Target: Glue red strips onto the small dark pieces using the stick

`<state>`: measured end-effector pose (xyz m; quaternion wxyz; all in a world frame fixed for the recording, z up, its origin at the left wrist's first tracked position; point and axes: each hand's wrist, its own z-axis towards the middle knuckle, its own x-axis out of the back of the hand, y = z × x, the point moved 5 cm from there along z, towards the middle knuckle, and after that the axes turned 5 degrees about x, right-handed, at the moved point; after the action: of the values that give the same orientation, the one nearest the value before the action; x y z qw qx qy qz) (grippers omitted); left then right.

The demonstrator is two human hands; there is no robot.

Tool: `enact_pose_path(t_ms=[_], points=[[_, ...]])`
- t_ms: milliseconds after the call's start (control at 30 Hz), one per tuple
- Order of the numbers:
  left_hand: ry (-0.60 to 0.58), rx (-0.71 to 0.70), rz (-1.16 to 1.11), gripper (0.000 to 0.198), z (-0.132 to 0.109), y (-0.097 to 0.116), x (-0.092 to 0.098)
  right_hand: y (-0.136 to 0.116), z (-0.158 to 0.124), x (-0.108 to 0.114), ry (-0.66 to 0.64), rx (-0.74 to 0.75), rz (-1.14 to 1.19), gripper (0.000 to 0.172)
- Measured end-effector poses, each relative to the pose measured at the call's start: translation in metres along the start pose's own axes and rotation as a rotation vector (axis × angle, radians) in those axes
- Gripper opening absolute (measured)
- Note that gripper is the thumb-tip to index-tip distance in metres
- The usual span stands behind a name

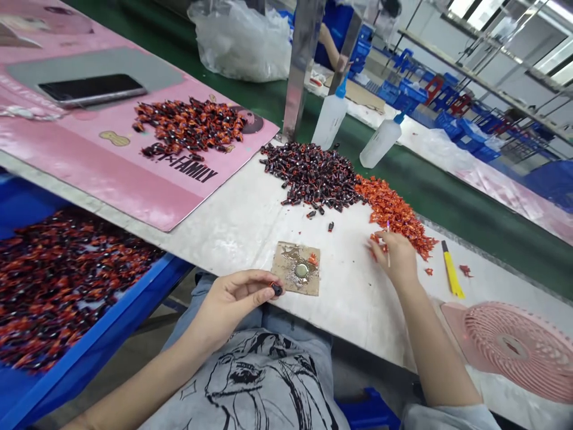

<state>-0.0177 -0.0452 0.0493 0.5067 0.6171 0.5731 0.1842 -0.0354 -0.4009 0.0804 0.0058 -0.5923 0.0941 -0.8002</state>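
Item: I read a small dark capsule (277, 290) with orange trim, above the near edge of the white workbench (349, 310).
Left hand (235, 298): clenched, capsule pinched at the fingertips, just left of a square glue-smeared cardboard pad (296, 269).
Right hand (394, 258): grasping a thin pale stick (388, 251), beside a heap of orange scraps (394, 209).
Far: a pile of dark capsules (311, 176).

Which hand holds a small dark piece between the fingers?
The left hand pinches the dark piece beside the cardboard square; the right hand is at the orange heap.
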Motion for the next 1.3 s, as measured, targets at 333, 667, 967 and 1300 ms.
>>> enact_pose_path(t_ms=[333, 667, 967, 1300], points=[[-0.170, 0.045, -0.283, 0.030, 0.000, 0.007, -0.020, -0.026, 0.012, 0.011, 0.163, -0.006, 0.004, 0.019], [-0.505, 0.103, -0.572, 0.025, -0.007, 0.012, -0.040, -0.188, -0.069, 0.052, 0.317, 0.022, 1.143, 0.015], [-0.593, 0.144, -0.674, 0.026, -0.015, 0.008, -0.038, -0.205, -0.079, 0.039, 0.623, 0.242, 0.818, 0.030], [-0.629, 0.128, -0.682, 0.026, -0.024, 0.012, -0.040, -0.202, -0.078, 0.035, 0.473, 0.103, 1.107, 0.013]])
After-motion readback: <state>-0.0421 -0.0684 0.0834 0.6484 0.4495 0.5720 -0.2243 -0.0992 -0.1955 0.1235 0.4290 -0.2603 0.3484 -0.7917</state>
